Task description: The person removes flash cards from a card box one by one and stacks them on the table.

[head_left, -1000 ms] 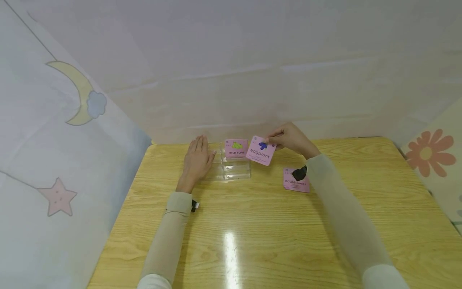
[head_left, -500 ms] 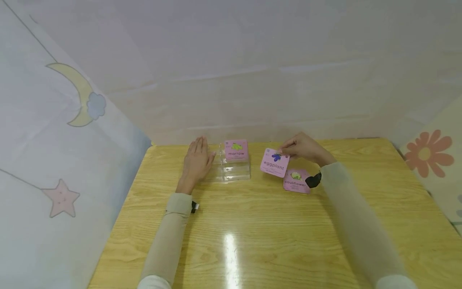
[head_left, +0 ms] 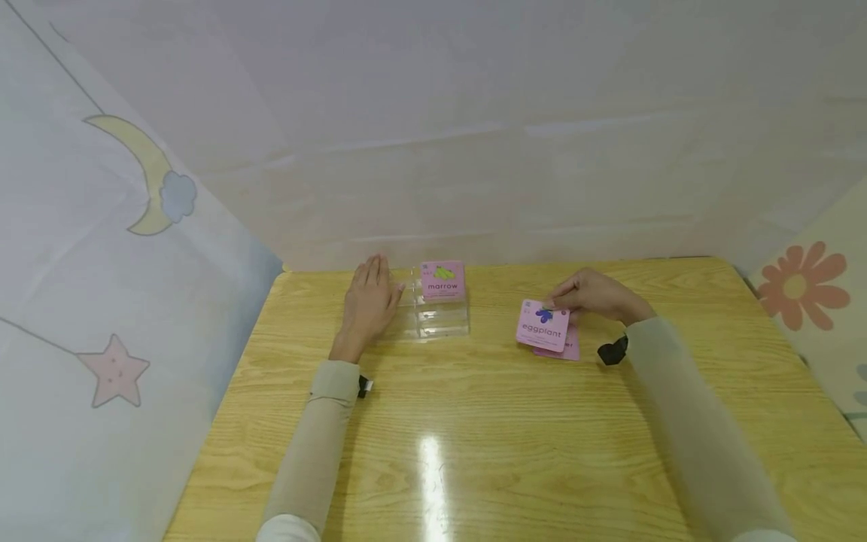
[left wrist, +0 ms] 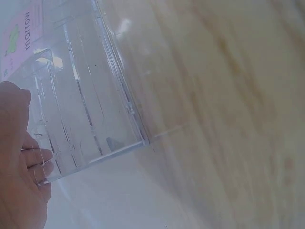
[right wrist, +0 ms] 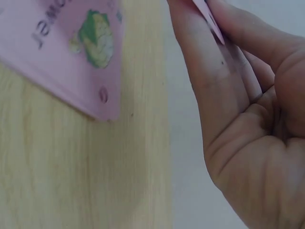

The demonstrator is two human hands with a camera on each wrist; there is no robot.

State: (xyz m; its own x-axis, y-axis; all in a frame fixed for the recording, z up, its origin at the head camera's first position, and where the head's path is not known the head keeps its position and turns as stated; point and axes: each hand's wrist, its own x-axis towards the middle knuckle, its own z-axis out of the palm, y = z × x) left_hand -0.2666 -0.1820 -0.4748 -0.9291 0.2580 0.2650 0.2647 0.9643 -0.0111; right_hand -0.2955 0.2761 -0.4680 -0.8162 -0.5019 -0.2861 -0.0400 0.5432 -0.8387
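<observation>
My left hand (head_left: 369, 309) grips the left side of a clear plastic card stand (head_left: 443, 324), its thumb toward the tiers; in the left wrist view, curled fingers (left wrist: 40, 157) show through the plastic. A pink "marrow" card (head_left: 443, 281) stands in the stand's upper right tier. To the right, my right hand (head_left: 592, 295) pinches the top right corner of a pink "eggplant" card (head_left: 543, 326) between thumb and fingers. That card overlaps the pink "cauliflower" card (head_left: 571, 348) on the table and hides most of it in the head view. The right wrist view shows the cauliflower card's picture beside the hand.
The light wooden table (head_left: 474, 421) ends at the back against a pale wall covering (head_left: 474, 188). Side walls carry a printed moon, a star (head_left: 114, 373) and a flower (head_left: 802, 286). Small black wrist devices sit at both cuffs.
My right hand has carried the eggplant card right and toward me, from beside the marrow card to over the cauliflower card. The left hand and the stand have stayed in place.
</observation>
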